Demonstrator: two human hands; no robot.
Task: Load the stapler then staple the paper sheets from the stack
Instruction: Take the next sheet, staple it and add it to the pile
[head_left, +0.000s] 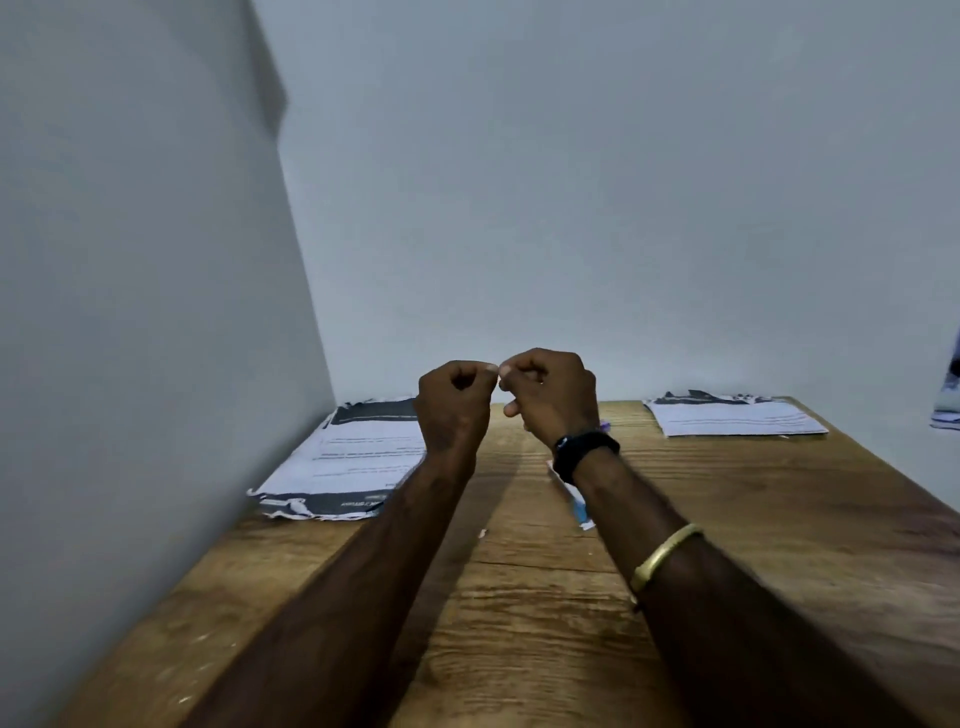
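Note:
My left hand (454, 395) and my right hand (550, 395) are raised together above the wooden table (519, 597), fingers curled, fingertips meeting. Between the fingertips they pinch a tiny pale piece (498, 370), too small to identify. A stack of printed paper sheets (353, 457) lies at the table's back left against the wall. A second paper stack (732, 415) lies at the back right. A small purple bit (605, 425) peeks out behind my right wrist, and a small white, blue and red item (579, 506) lies under my right forearm, mostly hidden. No stapler is plainly visible.
Grey walls close off the table on the left and at the back. Some papers or an object (948, 410) show at the far right edge beyond the table. A small white scrap (482, 533) lies on the wood between my forearms.

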